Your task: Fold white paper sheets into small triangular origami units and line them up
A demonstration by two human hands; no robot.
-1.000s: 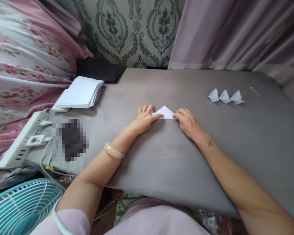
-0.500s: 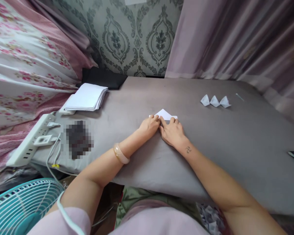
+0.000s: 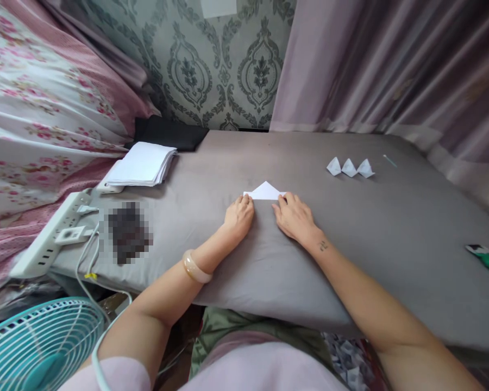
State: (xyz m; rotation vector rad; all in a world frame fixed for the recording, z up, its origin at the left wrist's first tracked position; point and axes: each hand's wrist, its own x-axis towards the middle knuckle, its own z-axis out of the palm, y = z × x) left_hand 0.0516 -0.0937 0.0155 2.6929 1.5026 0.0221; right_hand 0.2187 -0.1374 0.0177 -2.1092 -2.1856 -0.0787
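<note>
A white folded paper (image 3: 265, 191) lies on the grey cloth, its peak pointing away from me and a straight folded edge towards me. At its left end, my left hand (image 3: 239, 216) has its fingers bent and closed on the strip. My right hand (image 3: 294, 217) pinches the right end, with the thumb lower and apart from the folded edge. Bare paper shows between the two hands. Farther right stand three small folded paper pieces (image 3: 349, 168) in a touching row.
A stack of white paper (image 3: 142, 164) lies at the back left beside a black flat item (image 3: 171, 132). A power strip (image 3: 51, 233) with cables runs along the left edge. A teal fan (image 3: 44, 342) stands near my left arm. A green item (image 3: 487, 259) lies far right.
My hands have moved apart along the paper's near edge, from its middle out to its two ends. The whole view has shifted slightly.
</note>
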